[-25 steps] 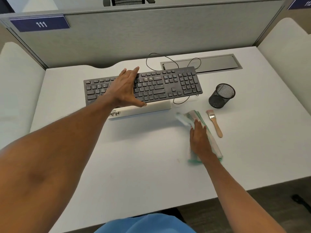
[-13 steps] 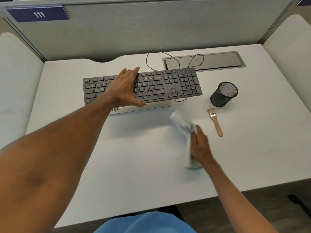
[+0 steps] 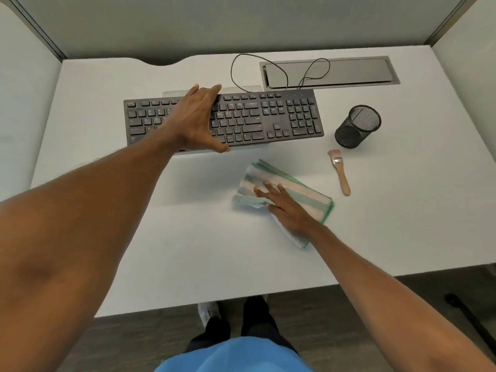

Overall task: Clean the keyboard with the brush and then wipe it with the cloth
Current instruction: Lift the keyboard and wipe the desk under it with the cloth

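The keyboard (image 3: 268, 116) lies across the far centre of the desk (image 3: 188, 251), on top of a flat white item (image 3: 249, 88) that shows at its far and near edges. The left hand (image 3: 196, 119) spans the left-centre of the key field, fingertips over the far edge and thumb against the near edge, so the keyboard is clamped between them. The folded striped cloth (image 3: 303, 191) lies on the desk nearer the front edge, just clear of the keyboard. The right hand (image 3: 287, 208) rests flat on it with fingers straight and spread, not closed around it. The brush (image 3: 340, 171) lies unattended right of the cloth, bristles toward the far edge. Assessment: the brushing stage appears finished or set aside, though the keys show no evidence either way. The wiping stage has not begun, since the cloth is not on the keyboard. The desk is white, matte and level. Grey partition panels (image 3: 241, 22) enclose its far edge and both sides. A grey cable-tray cover (image 3: 330, 72) sits at the far right. A black mesh pen cup (image 3: 357, 127) stands between the keyboard and the right edge. The keyboard cable (image 3: 232, 73) loops into the tray.
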